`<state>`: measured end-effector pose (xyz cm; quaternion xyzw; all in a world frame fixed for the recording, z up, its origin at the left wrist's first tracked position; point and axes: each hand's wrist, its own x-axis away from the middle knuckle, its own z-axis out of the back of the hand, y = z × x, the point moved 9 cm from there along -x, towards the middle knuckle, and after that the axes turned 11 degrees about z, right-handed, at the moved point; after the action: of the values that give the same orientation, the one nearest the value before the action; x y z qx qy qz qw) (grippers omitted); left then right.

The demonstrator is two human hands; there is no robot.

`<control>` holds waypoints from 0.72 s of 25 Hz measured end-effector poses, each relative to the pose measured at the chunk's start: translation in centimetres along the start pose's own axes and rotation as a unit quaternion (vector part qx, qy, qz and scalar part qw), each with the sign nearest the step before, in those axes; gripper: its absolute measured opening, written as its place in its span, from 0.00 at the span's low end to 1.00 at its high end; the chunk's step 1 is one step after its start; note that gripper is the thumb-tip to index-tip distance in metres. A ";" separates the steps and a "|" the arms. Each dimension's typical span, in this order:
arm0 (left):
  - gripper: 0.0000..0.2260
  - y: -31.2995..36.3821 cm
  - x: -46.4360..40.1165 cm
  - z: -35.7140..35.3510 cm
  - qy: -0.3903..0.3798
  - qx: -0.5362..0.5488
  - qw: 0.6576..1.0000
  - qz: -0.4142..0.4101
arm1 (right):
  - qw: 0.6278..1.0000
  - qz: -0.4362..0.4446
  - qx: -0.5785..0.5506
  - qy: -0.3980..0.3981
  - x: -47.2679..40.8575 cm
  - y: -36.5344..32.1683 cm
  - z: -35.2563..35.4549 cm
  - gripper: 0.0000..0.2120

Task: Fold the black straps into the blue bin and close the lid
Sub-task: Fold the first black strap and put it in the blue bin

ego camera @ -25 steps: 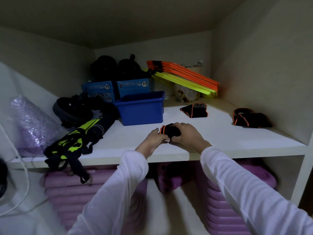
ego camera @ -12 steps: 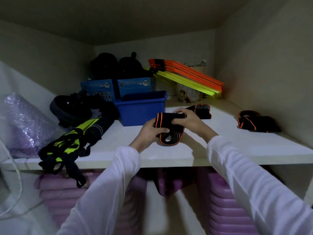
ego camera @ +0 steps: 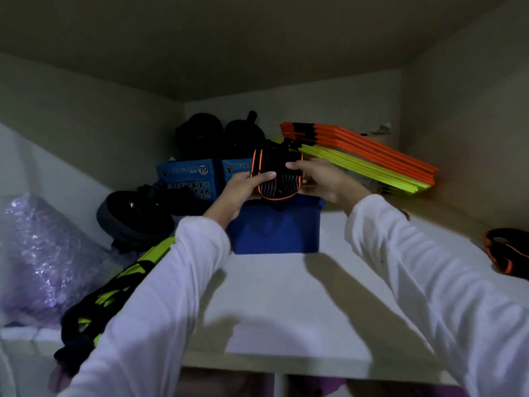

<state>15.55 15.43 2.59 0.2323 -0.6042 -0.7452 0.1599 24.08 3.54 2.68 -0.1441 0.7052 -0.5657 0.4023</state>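
Observation:
A folded black strap with orange edging [ego camera: 276, 174] hangs just above the open blue bin [ego camera: 276, 229] on the white shelf. My left hand [ego camera: 243, 190] grips its left side, thumb across the front. My right hand [ego camera: 323, 180] grips its right side. Another black and orange strap [ego camera: 508, 253] lies on the shelf at the far right. My right sleeve hides most of a third strap [ego camera: 406, 214]. No lid shows in view.
Behind the bin stand blue boxes [ego camera: 190, 177] and black round gear [ego camera: 217, 133]. Orange and yellow flat bars [ego camera: 369, 156] lean at the back right. A black and neon-yellow harness [ego camera: 114, 299] and a purple bubble-wrap bundle [ego camera: 37, 253] lie at the left.
Both hands lifted the strap from the shelf's front edge and carried it back to above the blue bin. The camera has moved closer to the shelf.

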 end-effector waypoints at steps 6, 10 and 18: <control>0.18 -1.4 -6.0 4.3 0.061 -0.208 0.974 0.067 | 0.990 -0.134 -0.029 0.031 -6.6 5.5 -2.0 0.09; 0.21 -3.9 -9.4 8.1 0.128 -0.217 0.963 0.097 | 0.979 -0.194 0.055 0.040 -10.1 9.5 -2.7 0.09; 0.08 -8.4 -12.5 11.1 0.105 -0.262 0.931 0.232 | 0.890 -0.212 0.388 -0.113 -13.5 13.1 -5.0 0.12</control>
<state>20.40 32.93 -1.84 0.1122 -0.4041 -0.7904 0.4465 32.29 20.04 -3.69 -0.1855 0.3315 -0.8461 0.3741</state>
